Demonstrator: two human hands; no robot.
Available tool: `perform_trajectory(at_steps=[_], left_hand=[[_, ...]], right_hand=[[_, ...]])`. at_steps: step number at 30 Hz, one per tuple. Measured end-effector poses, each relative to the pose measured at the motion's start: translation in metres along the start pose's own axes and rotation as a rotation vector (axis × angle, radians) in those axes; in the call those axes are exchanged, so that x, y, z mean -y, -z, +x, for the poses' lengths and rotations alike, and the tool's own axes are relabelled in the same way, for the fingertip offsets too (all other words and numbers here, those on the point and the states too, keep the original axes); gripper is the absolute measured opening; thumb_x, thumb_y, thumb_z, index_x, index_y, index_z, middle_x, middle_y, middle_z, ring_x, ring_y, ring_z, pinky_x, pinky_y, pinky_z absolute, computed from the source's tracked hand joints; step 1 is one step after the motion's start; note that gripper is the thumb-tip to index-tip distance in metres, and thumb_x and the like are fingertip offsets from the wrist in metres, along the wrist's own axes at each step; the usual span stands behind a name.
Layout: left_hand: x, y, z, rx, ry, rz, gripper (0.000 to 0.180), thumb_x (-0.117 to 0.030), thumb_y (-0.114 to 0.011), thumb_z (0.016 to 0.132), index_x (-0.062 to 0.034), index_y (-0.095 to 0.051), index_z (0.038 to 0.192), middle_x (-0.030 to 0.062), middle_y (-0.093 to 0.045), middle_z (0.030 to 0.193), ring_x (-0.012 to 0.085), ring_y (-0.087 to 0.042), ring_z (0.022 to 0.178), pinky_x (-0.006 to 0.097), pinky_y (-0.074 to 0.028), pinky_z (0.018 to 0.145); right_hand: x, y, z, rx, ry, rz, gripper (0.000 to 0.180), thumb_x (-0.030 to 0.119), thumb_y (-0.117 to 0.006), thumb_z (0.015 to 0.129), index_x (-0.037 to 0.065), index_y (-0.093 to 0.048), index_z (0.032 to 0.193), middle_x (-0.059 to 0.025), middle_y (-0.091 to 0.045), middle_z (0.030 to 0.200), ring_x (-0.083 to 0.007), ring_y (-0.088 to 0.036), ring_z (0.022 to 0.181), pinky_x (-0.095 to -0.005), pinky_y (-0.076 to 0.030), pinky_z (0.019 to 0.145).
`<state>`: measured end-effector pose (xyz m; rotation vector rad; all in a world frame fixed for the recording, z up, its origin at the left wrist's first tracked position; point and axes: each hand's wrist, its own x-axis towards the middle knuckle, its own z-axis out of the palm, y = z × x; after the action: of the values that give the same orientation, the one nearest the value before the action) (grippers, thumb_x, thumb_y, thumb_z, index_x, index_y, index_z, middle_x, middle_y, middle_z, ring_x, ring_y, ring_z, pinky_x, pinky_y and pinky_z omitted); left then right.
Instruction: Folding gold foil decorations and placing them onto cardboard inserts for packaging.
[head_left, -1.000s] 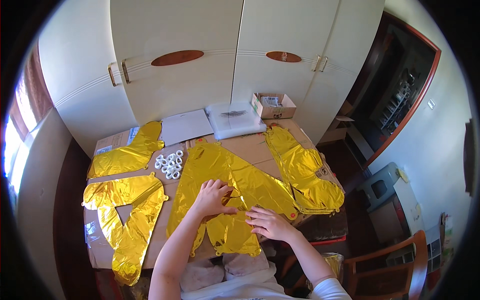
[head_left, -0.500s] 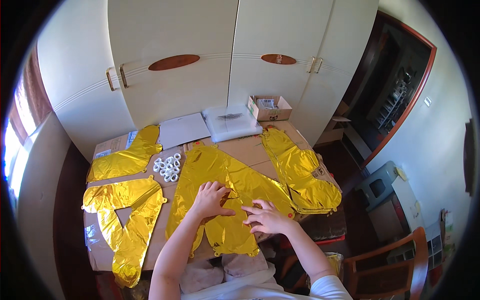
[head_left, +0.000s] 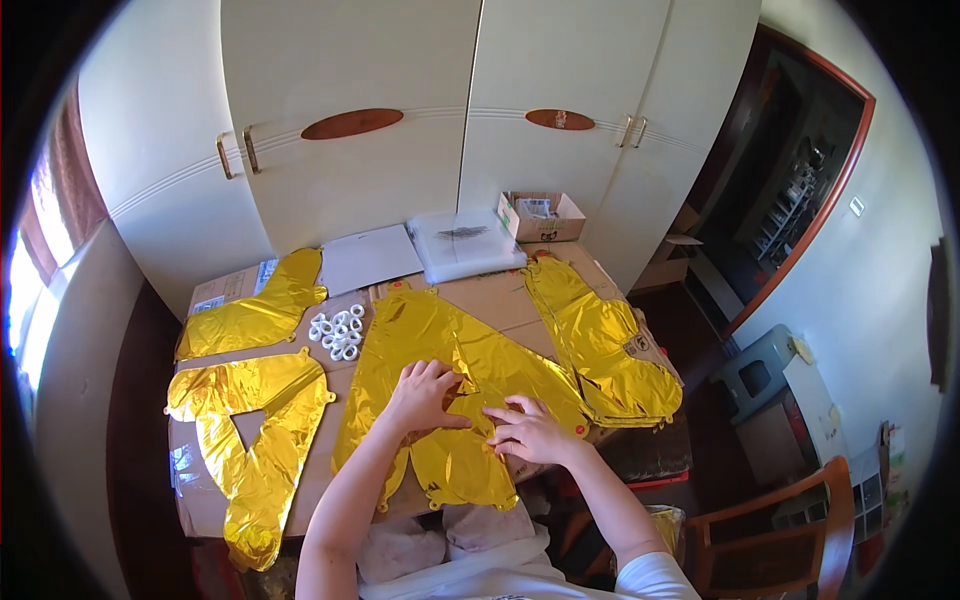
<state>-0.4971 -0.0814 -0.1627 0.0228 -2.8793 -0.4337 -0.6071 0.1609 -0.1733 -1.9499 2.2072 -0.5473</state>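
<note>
A large gold foil balloon, flat and shaped like the letter A, lies in front of me. My left hand rests on its middle, fingers curved and thumb held apart, beside a small dark gap in the foil. Just right of it, my right hand touches the same foil with its fingers spread. Neither hand shows a firm grip. To the left lie a second gold foil balloon with a triangular hole and, behind it, another gold foil piece. More stacked gold foil balloons lie to the right.
Cardboard covers the table. Several small white rings sit in a cluster. Toward the back are a white sheet, a clear plastic stack and a small carton, before a white wardrobe. A wooden chair stands at right.
Hardly anything differs. Both hands stay at nearly the same spot on the foil, and the whole view has shifted very slightly.
</note>
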Motion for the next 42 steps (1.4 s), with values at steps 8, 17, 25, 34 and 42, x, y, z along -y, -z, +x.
perform_trajectory(at_steps=[8, 17, 25, 34, 42], left_hand=[[-0.007, -0.005, -0.002, -0.095, -0.206, 0.049, 0.06, -0.047, -0.073, 0.076, -0.0024, -0.061, 0.114, 0.0129, -0.058, 0.123, 0.031, -0.053, 0.118, 0.044, -0.039, 0.104], [-0.037, 0.002, -0.004, 0.024, -0.162, -0.005, 0.061, -0.049, -0.074, 0.074, -0.004, -0.061, 0.113, 0.012, -0.059, 0.12, 0.0312, -0.054, 0.117, 0.042, -0.043, 0.099], [-0.031, -0.004, -0.005, 0.035, -0.14, -0.019, 0.066, -0.055, -0.075, 0.07, -0.0086, -0.061, 0.114, 0.0099, -0.059, 0.118, 0.0306, -0.053, 0.115, 0.042, -0.04, 0.099], [-0.031, -0.007, -0.006, 0.006, -0.142, -0.002, 0.071, -0.061, -0.073, 0.07, -0.0084, -0.058, 0.116, 0.0104, -0.058, 0.114, 0.0317, -0.054, 0.111, 0.043, -0.042, 0.095], [-0.029, -0.007, -0.006, 0.017, -0.129, 0.009, 0.07, -0.061, -0.073, 0.069, -0.0091, -0.059, 0.114, 0.0086, -0.058, 0.112, 0.0311, -0.054, 0.111, 0.043, -0.043, 0.094]], right_hand=[[0.003, -0.003, -0.001, -0.053, 0.025, -0.026, 0.024, 0.039, -0.07, 0.082, 0.022, -0.075, 0.097, 0.0006, -0.051, 0.141, -0.0347, -0.039, 0.128, -0.0503, -0.032, 0.107], [0.002, -0.003, -0.003, -0.087, 0.036, -0.058, 0.024, 0.039, -0.073, 0.079, 0.022, -0.073, 0.096, -0.0004, -0.054, 0.138, -0.0352, -0.041, 0.129, -0.0492, -0.034, 0.105], [0.004, -0.002, -0.007, -0.176, 0.072, -0.012, 0.035, 0.042, -0.07, 0.082, 0.017, -0.069, 0.106, -0.0023, -0.054, 0.136, -0.0262, -0.044, 0.13, -0.047, -0.033, 0.106], [0.015, -0.001, -0.024, -0.202, 0.115, -0.112, 0.031, 0.032, -0.071, 0.082, 0.013, -0.07, 0.107, 0.0022, -0.065, 0.121, -0.0169, -0.051, 0.125, -0.0397, -0.036, 0.1], [0.025, 0.012, -0.036, -0.103, 0.242, -0.118, 0.025, 0.021, -0.07, 0.079, 0.011, -0.072, 0.102, 0.0004, -0.067, 0.119, -0.0187, -0.052, 0.126, -0.0385, -0.039, 0.099]])
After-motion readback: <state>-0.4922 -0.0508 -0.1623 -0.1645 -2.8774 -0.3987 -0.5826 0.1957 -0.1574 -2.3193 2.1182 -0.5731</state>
